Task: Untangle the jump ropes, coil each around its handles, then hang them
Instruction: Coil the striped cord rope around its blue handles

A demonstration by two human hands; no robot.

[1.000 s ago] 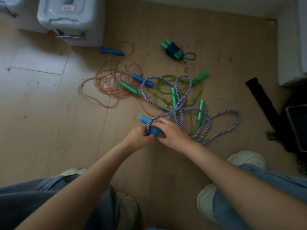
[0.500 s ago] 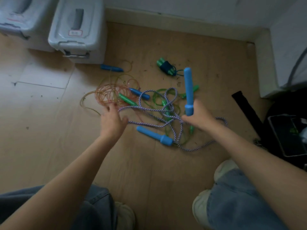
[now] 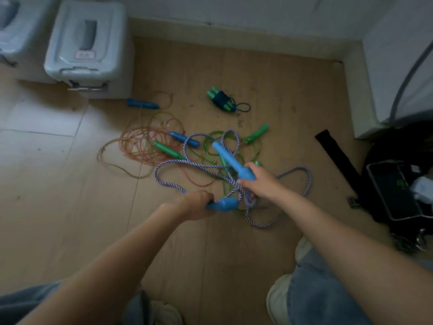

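Observation:
A purple-and-white braided jump rope lies in loose loops on the wooden floor. My right hand grips one of its light blue handles, which points up and to the left. My left hand grips the other light blue handle low, just above the floor. Under the braided rope lie a green rope with green handles and an orange rope with darker blue handles, tangled together. A coiled rope bundle with green handles lies apart, farther back.
Two pale plastic storage boxes stand at the back left against the wall. A loose dark blue handle lies in front of them. A black bag and strap sit at the right. My knees and shoes frame the bottom.
My left hand has let go of the rope and taken the second blue handle from the floor. My right hand has lowered its handle, now tilted left.

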